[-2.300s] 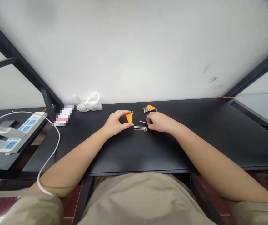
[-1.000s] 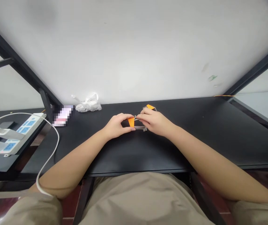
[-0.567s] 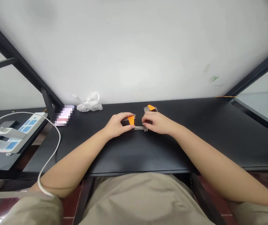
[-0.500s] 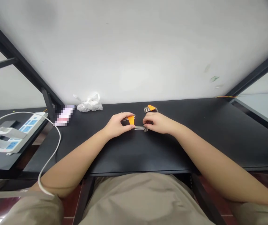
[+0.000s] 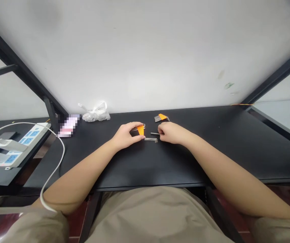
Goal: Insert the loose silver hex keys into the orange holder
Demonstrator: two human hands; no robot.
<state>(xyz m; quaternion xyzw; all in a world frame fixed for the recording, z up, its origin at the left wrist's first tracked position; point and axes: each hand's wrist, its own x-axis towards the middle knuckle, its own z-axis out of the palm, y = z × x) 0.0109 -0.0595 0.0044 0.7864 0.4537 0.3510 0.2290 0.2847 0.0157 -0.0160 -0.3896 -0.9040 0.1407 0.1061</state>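
Note:
My left hand point(image 5: 126, 135) is closed around an orange hex key holder point(image 5: 140, 130), thumb and fingers on its edges, with a couple of metal keys in it. Pinched in my right hand point(image 5: 170, 132) is a single hex key point(image 5: 155, 134), its straight end pointing left toward the holder. Several loose L-shaped hex keys point(image 5: 151, 139) lie on the black table just below, between my hands. Behind my right hand rests a second orange holder point(image 5: 162, 116) filled with several hex keys.
A clear plastic bag point(image 5: 96, 113) lies by the wall at the back left, beside a pixelated packet point(image 5: 70, 125). At far left are a white power strip point(image 5: 24, 143) and a looping white cable point(image 5: 63, 152). Black frame bars point(image 5: 20, 72) rise at the sides.
My right hand has lifted a hex key from the loose group and drawn slightly right. My left hand keeps its grip on the orange holder.

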